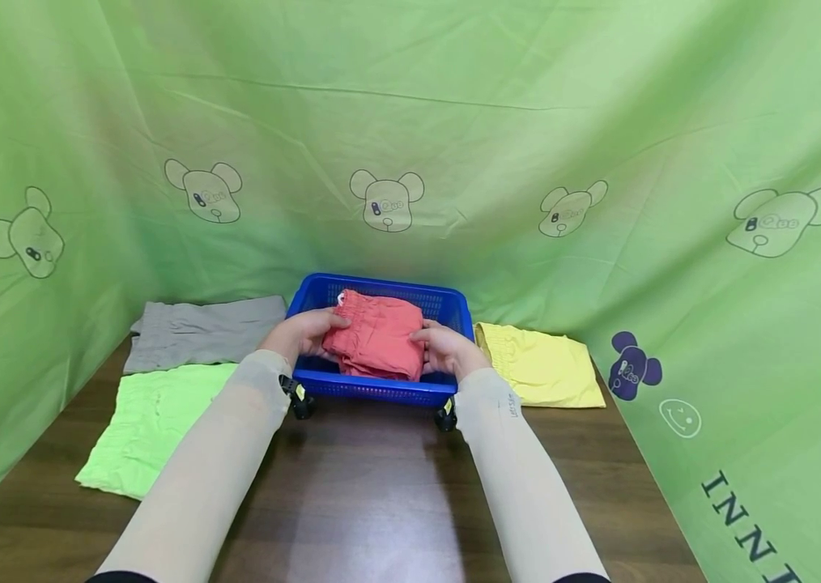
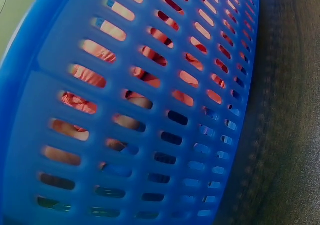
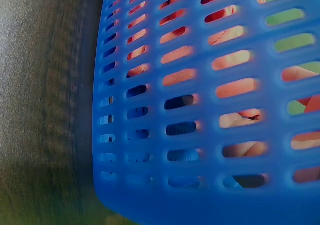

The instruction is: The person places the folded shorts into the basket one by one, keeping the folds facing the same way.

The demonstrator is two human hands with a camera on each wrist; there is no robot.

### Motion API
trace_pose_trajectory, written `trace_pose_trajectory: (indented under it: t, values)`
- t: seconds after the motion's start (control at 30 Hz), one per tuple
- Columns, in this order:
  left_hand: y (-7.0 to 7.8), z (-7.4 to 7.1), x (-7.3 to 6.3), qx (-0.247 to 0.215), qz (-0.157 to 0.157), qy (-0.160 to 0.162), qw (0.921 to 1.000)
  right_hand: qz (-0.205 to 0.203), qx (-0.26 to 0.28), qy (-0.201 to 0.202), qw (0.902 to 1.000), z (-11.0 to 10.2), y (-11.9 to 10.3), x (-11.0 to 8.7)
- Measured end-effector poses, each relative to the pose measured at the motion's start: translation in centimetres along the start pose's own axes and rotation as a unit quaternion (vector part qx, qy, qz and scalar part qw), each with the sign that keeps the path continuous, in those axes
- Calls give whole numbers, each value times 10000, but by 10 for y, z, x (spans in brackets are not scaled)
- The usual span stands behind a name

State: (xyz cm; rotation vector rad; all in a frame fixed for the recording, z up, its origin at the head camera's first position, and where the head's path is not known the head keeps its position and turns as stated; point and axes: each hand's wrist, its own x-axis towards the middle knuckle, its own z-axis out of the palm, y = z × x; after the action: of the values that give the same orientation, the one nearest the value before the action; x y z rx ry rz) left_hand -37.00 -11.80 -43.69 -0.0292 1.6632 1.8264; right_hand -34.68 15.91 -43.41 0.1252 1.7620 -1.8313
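Observation:
Folded red shorts (image 1: 380,336), with a gathered waistband and a bit of white cord, are held within the blue basket (image 1: 381,392). My left hand (image 1: 306,330) grips their left side, thumb on top and fingers underneath. On the opposite side my right hand (image 1: 447,348) holds them the same way, its lower fingers partly hidden. Through the slots of the basket wall (image 2: 160,105) in the left wrist view, red cloth (image 2: 89,76) and parts of the hand show. The right wrist view also looks through the basket wall (image 3: 155,100) at red cloth and fingers.
Folded grey shorts (image 1: 199,332) and bright green shorts (image 1: 151,421) lie left of the basket on the wooden table (image 1: 374,502). Folded yellow shorts (image 1: 545,368) lie to its right. A green curtain (image 1: 483,138) with bear prints hangs behind and along both sides.

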Motion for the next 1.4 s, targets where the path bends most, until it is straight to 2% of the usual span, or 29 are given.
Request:
trace_pose_trajectory:
  t: [0.33, 0.7, 0.93, 1.2, 1.4]
  values:
    - [-2, 1, -1, 5, -194, -25, 9998, 124, -358, 18, 9993, 0, 0, 2]
    - [-2, 2, 0, 77, -328, 57, 9994, 350, -393, 3, 9986, -1, 1, 4]
    - [-2, 2, -1, 227, -520, 75, 9984, 532, -471, -35, 9975, 1, 1, 3]
    - [-3, 1, 1, 285, -627, 41, 9976, 582, -457, -23, 9973, 1, 2, 4]
    - [-3, 1, 2, 437, -778, 141, 9959, 635, -437, 7, 9970, 0, 2, 6]
